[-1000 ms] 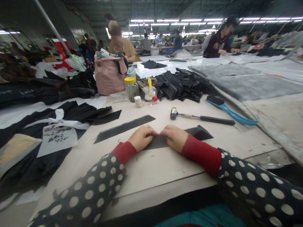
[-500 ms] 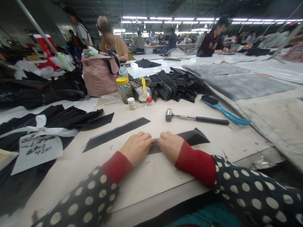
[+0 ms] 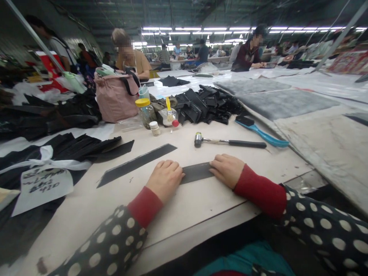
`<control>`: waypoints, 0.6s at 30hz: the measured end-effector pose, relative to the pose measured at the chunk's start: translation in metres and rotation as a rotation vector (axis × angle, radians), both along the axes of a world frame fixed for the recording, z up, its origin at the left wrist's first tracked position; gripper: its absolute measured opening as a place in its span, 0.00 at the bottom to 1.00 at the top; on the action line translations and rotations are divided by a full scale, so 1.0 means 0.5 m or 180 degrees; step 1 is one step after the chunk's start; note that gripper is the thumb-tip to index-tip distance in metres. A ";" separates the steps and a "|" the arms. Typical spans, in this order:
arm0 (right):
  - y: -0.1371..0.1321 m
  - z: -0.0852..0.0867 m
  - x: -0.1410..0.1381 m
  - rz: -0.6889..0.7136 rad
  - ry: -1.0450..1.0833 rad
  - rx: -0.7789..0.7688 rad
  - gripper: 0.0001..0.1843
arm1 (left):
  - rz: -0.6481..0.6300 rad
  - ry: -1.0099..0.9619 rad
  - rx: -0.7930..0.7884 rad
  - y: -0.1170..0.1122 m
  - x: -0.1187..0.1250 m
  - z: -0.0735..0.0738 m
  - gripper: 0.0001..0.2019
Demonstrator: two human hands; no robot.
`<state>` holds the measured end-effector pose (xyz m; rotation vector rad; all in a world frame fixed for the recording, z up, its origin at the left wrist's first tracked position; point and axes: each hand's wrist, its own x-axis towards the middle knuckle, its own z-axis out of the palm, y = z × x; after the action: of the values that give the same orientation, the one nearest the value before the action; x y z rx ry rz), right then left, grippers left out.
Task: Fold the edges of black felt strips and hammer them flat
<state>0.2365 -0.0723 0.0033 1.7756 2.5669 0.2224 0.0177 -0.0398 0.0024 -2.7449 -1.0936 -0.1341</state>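
Note:
A dark strip of material lies on the pale work board, with a thin line along its upper edge. My left hand is closed on the strip's left part, its fingers curled down at the edge. Farther right, my right hand has its thumb and fingers pinched on the same strip, hiding its right end. Between the two hands the strip lies flat. Behind my left hand rests a second dark strip, untouched. A hammer with a black handle lies beyond my hands.
A blue-handled brush lies right of the hammer. Farther back are a yellow-lidded jar, a small white bottle, a yellow paintbrush, a pile of black pieces and a pink bag. A tied, labelled bundle sits left.
My right hand has slid rightward along the strip, away from my left hand. More of the strip shows between them, and its raised right end now lies lower, under my hand.

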 end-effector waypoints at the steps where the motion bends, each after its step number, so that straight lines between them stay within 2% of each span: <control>1: -0.001 -0.005 0.002 0.0009 0.0058 0.0074 0.14 | 0.0067 0.0014 0.0027 -0.003 0.012 -0.002 0.11; 4: -0.003 -0.021 0.004 0.0024 0.0188 0.0258 0.13 | 0.0160 -0.0031 -0.0066 -0.008 0.060 -0.009 0.07; 8: -0.005 -0.033 -0.003 0.0058 0.0202 0.0310 0.13 | -0.0105 -0.0131 -0.0460 -0.011 0.128 -0.013 0.11; 12: -0.006 -0.029 0.006 0.0196 0.0364 0.0319 0.13 | -0.0199 -0.0061 -0.0587 -0.012 0.162 -0.010 0.11; 16: 0.020 0.000 0.086 0.0545 0.0981 0.0174 0.15 | -0.0245 0.0065 -0.0412 -0.015 0.167 -0.010 0.13; 18: 0.045 0.014 0.147 0.0162 0.0994 0.0416 0.17 | -0.0230 0.0095 -0.0419 -0.014 0.169 -0.009 0.13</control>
<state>0.3099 -0.0500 0.0102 1.9287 2.8735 0.1242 0.1020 -0.0469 -0.0020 -2.8940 -1.0310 -0.0318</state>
